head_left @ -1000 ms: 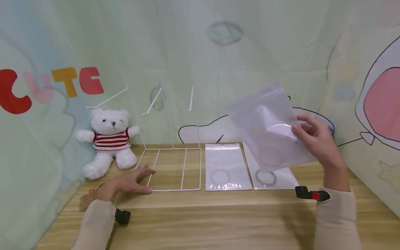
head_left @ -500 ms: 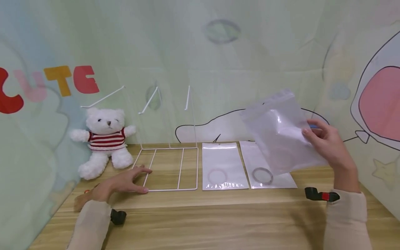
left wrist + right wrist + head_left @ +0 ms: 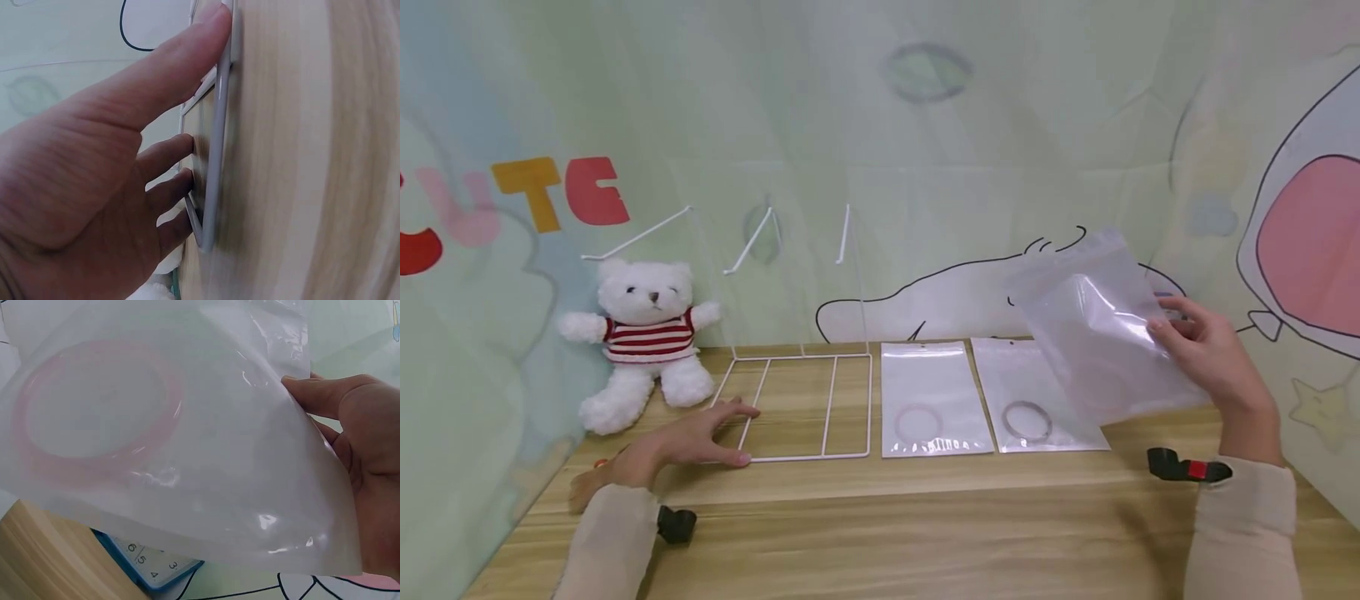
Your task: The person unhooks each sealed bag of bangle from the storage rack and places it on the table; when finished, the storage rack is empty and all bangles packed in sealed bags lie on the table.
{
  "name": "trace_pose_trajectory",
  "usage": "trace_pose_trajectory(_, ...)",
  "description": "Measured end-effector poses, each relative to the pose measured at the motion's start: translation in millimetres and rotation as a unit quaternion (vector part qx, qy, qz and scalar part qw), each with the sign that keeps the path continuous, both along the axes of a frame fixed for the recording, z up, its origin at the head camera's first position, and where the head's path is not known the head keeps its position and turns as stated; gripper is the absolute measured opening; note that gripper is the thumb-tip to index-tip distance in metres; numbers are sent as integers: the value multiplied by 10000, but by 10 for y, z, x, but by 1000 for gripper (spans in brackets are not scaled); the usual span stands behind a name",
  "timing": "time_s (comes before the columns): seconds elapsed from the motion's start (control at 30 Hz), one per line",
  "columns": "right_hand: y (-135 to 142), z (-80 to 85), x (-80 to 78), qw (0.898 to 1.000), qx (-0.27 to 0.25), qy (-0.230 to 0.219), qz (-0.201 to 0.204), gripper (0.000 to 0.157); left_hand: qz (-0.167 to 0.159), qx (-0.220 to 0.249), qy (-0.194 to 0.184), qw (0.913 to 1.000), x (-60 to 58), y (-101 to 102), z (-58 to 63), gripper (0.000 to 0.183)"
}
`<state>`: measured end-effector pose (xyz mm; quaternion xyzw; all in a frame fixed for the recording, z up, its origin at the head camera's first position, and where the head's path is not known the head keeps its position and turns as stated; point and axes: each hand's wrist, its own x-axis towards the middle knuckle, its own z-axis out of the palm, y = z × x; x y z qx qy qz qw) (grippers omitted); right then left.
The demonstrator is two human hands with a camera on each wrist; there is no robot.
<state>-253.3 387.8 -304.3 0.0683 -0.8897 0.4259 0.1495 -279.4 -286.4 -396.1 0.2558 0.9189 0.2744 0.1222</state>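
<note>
In the head view my right hand (image 3: 1217,358) pinches the right edge of a whitish zip bag (image 3: 1097,333) between thumb and fingers, above the table. A pink bangle-like ring (image 3: 94,459) shows inside that bag in the right wrist view. My left hand (image 3: 700,437) rests at the front left corner of a white wire rack (image 3: 801,457). Its thumb (image 3: 187,53) lies on the front bar and its other fingers reach over the base. Two similar bags lie flat right of the rack, one with a pink ring (image 3: 919,425), the other with a dark ring (image 3: 1027,421).
A white teddy bear (image 3: 647,333) in a striped sweater sits left of the rack. Three wire hooks (image 3: 748,242) stick out from the rack's top. A blue-edged clock (image 3: 150,565) stands behind the held bag. Printed curtains hang around the wooden table (image 3: 880,533).
The held bag and my right hand have moved right and slightly down, uncovering more of the bag with the dark ring. My left hand stays on the rack. The head view has shifted slightly.
</note>
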Motion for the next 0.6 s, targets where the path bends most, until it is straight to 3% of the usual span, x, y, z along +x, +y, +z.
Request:
trace_pose_trajectory(0.27, 132, -70, 2, 9990, 210, -315, -234, 52, -14, -1, 5, 10000, -12, 0, -9, 71)
trace_pose_trajectory(0.6, 270, -112, 36, 9963, 349, -757, -205, 56, -42, -3, 60, 10000, -14, 4, -9, 70)
